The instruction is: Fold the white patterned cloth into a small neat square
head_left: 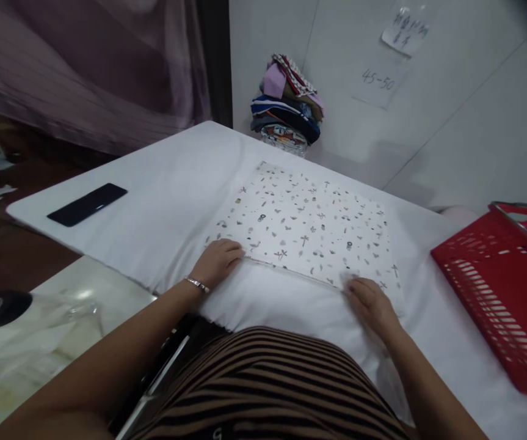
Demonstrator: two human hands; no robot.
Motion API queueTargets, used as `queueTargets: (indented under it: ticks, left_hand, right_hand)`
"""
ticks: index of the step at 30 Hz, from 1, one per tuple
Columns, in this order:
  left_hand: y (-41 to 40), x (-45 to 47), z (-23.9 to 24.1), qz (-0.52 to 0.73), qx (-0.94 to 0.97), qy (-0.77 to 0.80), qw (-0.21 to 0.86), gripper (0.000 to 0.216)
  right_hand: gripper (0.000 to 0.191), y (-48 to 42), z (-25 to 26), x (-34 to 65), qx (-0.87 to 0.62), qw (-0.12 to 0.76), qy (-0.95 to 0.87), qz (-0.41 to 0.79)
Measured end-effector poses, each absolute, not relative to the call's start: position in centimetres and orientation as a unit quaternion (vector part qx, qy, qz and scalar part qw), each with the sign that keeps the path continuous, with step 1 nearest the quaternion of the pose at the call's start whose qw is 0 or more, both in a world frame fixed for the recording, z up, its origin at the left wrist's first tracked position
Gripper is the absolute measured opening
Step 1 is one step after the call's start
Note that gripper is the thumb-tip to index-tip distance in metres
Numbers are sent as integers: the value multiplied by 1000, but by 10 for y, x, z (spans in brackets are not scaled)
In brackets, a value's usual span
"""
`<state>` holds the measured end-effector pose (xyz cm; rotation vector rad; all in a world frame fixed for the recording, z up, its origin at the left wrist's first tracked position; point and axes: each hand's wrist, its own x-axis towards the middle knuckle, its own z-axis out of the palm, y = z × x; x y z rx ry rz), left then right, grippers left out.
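Observation:
A white cloth with small printed figures point(309, 226) lies flat and folded on the white-covered table point(171, 189). My left hand point(220, 261) rests at the cloth's near left corner, fingers curled onto its edge. At the near right corner my right hand point(370, 302) lies with its fingers curled over the hem. Both hands pinch the near edge. A bracelet sits on my left wrist.
A red plastic basket point(496, 293) stands at the right. A stack of folded clothes point(288, 107) sits at the table's far edge against the wall. A black phone point(87, 205) lies at the left. A lower surface with clear plastic point(38, 330) is at my left.

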<state>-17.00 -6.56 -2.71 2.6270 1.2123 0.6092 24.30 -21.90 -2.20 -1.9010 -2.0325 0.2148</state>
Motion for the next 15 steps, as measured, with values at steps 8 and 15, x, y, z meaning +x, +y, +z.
queueTargets:
  ticks: [8,15]
  left_hand:
    - [-59,-190,-32,170,887,419,93,33]
    - [-44,-213,-36,117,890,437,50,42]
  right_hand:
    - [35,-238,-32,268,-651,150,-744,19]
    - [40,-260,-56,306,-674,138,-723,-55]
